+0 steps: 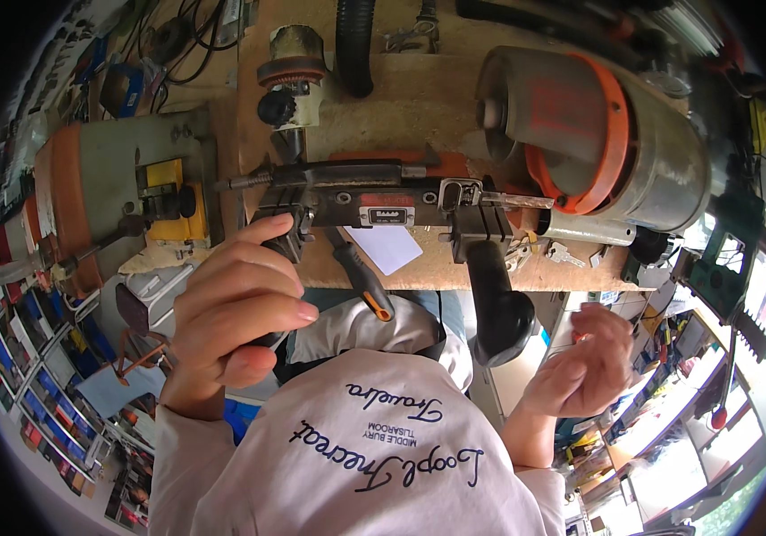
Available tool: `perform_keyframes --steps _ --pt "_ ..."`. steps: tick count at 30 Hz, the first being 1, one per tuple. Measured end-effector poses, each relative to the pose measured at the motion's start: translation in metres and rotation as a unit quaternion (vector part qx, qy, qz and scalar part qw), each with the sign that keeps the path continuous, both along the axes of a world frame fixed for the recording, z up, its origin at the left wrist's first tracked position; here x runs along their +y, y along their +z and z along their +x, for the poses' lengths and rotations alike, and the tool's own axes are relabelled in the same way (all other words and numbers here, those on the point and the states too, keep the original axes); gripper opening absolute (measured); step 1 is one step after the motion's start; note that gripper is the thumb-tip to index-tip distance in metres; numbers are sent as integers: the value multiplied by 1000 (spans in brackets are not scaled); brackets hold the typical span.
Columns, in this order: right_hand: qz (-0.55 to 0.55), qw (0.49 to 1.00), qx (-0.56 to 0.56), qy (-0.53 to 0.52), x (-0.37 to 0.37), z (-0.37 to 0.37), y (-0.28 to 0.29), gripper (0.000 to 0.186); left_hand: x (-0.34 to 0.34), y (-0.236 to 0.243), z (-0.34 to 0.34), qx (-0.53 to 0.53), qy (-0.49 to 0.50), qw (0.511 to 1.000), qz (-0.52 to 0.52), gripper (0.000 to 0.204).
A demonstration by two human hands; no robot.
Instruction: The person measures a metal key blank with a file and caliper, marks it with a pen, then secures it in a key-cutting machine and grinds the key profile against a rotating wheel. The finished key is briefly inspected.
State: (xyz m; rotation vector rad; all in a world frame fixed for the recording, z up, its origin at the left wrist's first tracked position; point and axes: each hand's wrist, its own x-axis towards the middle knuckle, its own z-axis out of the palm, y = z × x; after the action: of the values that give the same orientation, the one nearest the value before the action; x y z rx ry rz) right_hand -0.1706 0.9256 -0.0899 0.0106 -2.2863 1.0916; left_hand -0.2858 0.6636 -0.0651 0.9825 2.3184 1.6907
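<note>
A key-cutting machine's black carriage (334,210) lies across the bench in front of me, with a clamp at each end. My left hand (235,304) is at the left clamp (285,234), its index fingertip against or just over the jaw. Its other fingers and thumb bend round a black clamp handle (269,339), mostly hidden by the hand. To the right, my right hand (584,362) is raised beside the right clamp's black handle (501,308), apart from it. Its fingers are loosely curled, slightly blurred, and nothing shows in them.
Below the carriage lie a black-and-orange tool handle (365,281) and a white card (390,250). Several keys (563,256) rest by the bench's front edge. A grey motor with an orange band (620,134) stands at right; another greenish machine (115,170) stands at left.
</note>
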Motion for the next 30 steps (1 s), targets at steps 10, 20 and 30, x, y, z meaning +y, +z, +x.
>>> perform_keyframes --steps 10,20,30 --pt "-139 963 -101 -209 89 -22 -31 38 1 -5 -9 0 -5 999 45 49" --pt "-185 959 -45 -212 98 -33 -31 47 2 0 -17 -32 10 999 26 54" --pt "51 975 -200 81 -42 -29 46 49 -8 -9 7 25 -59 998 6 41"
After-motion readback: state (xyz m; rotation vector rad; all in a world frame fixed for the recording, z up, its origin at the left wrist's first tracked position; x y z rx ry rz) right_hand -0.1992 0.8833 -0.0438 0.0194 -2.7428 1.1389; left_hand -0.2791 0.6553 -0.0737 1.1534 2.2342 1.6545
